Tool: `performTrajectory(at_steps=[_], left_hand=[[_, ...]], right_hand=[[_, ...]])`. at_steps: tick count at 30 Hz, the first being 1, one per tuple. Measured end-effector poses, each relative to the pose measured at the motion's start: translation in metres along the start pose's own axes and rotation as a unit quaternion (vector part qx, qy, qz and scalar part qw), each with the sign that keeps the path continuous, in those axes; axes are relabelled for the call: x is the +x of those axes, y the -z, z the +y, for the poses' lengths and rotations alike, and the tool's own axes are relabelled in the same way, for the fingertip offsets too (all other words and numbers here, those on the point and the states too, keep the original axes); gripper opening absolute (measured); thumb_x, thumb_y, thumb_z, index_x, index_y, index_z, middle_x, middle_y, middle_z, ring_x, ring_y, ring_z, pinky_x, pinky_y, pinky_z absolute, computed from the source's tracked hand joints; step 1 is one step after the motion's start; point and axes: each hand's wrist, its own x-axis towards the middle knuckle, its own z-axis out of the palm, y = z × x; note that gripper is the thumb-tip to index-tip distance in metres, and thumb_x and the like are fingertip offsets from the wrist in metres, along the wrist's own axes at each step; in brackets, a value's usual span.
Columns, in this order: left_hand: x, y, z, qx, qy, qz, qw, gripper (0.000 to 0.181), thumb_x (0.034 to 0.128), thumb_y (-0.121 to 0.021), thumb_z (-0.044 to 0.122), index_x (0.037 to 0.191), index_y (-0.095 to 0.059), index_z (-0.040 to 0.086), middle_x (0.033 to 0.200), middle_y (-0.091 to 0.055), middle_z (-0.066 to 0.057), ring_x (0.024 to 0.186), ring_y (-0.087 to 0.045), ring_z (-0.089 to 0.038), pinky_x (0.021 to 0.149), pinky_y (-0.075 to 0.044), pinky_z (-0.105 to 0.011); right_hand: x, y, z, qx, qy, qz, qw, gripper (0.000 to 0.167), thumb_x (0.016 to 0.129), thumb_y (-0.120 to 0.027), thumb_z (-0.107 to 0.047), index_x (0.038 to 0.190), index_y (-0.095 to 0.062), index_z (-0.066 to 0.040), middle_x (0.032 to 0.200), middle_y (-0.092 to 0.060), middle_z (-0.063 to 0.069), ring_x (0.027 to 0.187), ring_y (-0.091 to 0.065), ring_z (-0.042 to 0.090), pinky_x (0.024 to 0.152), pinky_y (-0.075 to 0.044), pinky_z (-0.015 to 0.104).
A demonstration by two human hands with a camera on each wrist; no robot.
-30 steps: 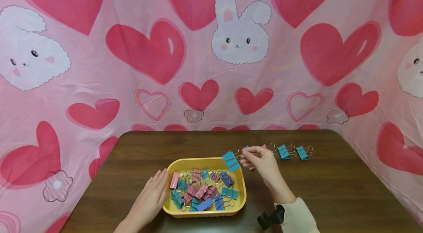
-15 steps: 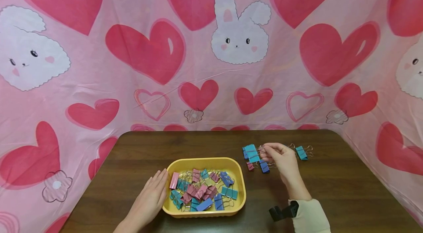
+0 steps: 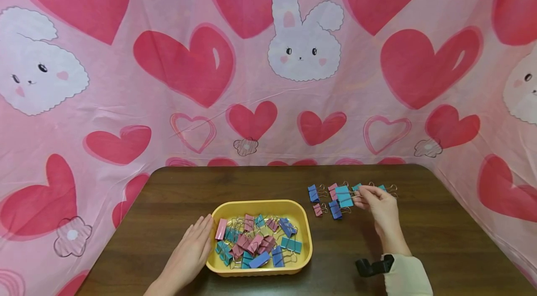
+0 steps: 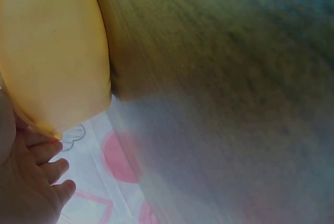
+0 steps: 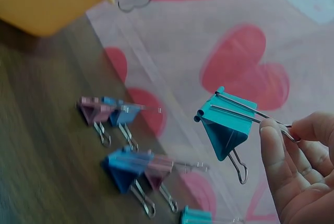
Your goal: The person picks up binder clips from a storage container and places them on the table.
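My right hand point(image 3: 379, 207) pinches a teal binder clip point(image 3: 344, 196) by its wire handle, holding it above the clips laid out on the table. In the right wrist view the pinched clip point(image 5: 227, 122) hangs off the thumb and fingertips point(image 5: 271, 126), its second handle pointing down. My left hand point(image 3: 189, 251) rests with straight fingers against the left side of a yellow tray point(image 3: 308, 230), which holds many pink, teal and blue clips. The left wrist view shows my hand point(image 4: 34, 177) touching the tray's outer wall point(image 4: 57, 51).
On the table point(image 3: 419, 240), right of the tray, stand a blue clip point(image 3: 313, 193), a small pink clip point(image 3: 317, 210), another blue clip point(image 3: 335, 210) and a pink clip point(image 3: 332, 191). Teal clips sit farther right, partly behind my right hand. A pink patterned cloth point(image 3: 251, 77) hangs behind.
My right hand has carried the teal clip rightward from the tray's far right corner, past the blue clips, to beside the pink clip. My left hand and the tray have not moved.
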Motion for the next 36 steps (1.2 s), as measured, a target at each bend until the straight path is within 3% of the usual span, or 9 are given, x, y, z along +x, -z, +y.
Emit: performTrajectory(at_steps=[8,14,17,24,31,33,36], left_hand=[[0.0,0.0,0.0,0.001,0.003,-0.005,1.0,0.044,0.0885,-0.055,0.01,0.129,-0.049,-0.007,0.136,-0.044,-0.017,0.125,-0.039,-0.033,0.109,-0.011,-0.028],[0.0,0.0,0.0,0.002,0.001,-0.003,1.0,0.044,0.0883,-0.055,0.009,0.129,-0.049,-0.007,0.135,-0.045,-0.017,0.125,-0.039,-0.033,0.108,-0.008,-0.026],[0.0,0.0,0.0,0.002,0.003,-0.005,1.0,0.044,0.0882,-0.055,0.009,0.129,-0.049,-0.006,0.135,-0.045,-0.017,0.125,-0.039,-0.033,0.109,-0.013,-0.03],[0.001,0.001,0.0,0.001,0.01,-0.02,0.9998,0.044,0.0889,-0.054,0.01,0.13,-0.048,-0.006,0.136,-0.044,-0.017,0.126,-0.038,-0.032,0.101,-0.03,-0.05],[0.0,0.0,0.0,-0.001,0.008,-0.014,0.9999,0.044,0.0892,-0.054,0.01,0.13,-0.048,-0.006,0.136,-0.044,-0.017,0.126,-0.037,-0.032,0.109,-0.008,-0.027],[0.0,0.0,0.0,-0.001,0.007,-0.013,0.9999,0.044,0.0891,-0.054,0.01,0.13,-0.048,-0.006,0.136,-0.044,-0.017,0.126,-0.038,-0.032,0.109,-0.011,-0.029],[0.001,0.001,0.0,0.0,0.007,-0.015,0.9999,0.044,0.0892,-0.054,0.01,0.13,-0.048,-0.006,0.136,-0.044,-0.017,0.126,-0.038,-0.032,0.106,-0.024,-0.042]], right_hand=[[-0.005,0.016,-0.011,0.001,-0.034,0.024,0.9991,0.051,0.079,-0.073,-0.024,0.111,-0.057,0.013,0.079,-0.069,0.007,0.067,-0.068,0.019,0.06,-0.054,0.032],[-0.007,0.027,-0.018,-0.001,-0.048,0.021,0.9986,0.024,0.079,-0.073,-0.02,0.094,-0.066,-0.001,0.075,-0.069,0.006,0.065,-0.067,0.018,0.06,-0.054,0.031],[-0.016,0.025,-0.031,-0.025,-0.058,0.01,0.998,0.016,0.081,-0.072,-0.019,0.087,-0.066,-0.006,0.073,-0.068,0.006,0.063,-0.067,0.016,0.061,-0.054,0.03],[-0.037,0.009,-0.058,-0.087,-0.091,-0.002,0.992,0.03,0.089,-0.057,-0.007,0.107,-0.053,0.017,0.069,-0.066,0.003,0.062,-0.066,0.012,0.061,-0.055,0.027],[-0.037,0.009,-0.059,-0.098,-0.116,-0.014,0.9882,0.037,0.092,-0.053,-0.006,0.117,-0.045,0.02,0.071,-0.067,0.0,0.065,-0.066,0.011,0.066,-0.055,0.027],[-0.036,0.009,-0.058,-0.096,-0.118,-0.016,0.9882,0.037,0.092,-0.052,-0.005,0.117,-0.045,0.021,0.072,-0.067,0.001,0.065,-0.066,0.011,0.066,-0.055,0.028],[-0.036,0.008,-0.058,-0.097,-0.117,-0.019,0.9882,0.037,0.092,-0.052,-0.005,0.117,-0.044,0.022,0.072,-0.067,0.001,0.066,-0.066,0.011,0.066,-0.054,0.028]])
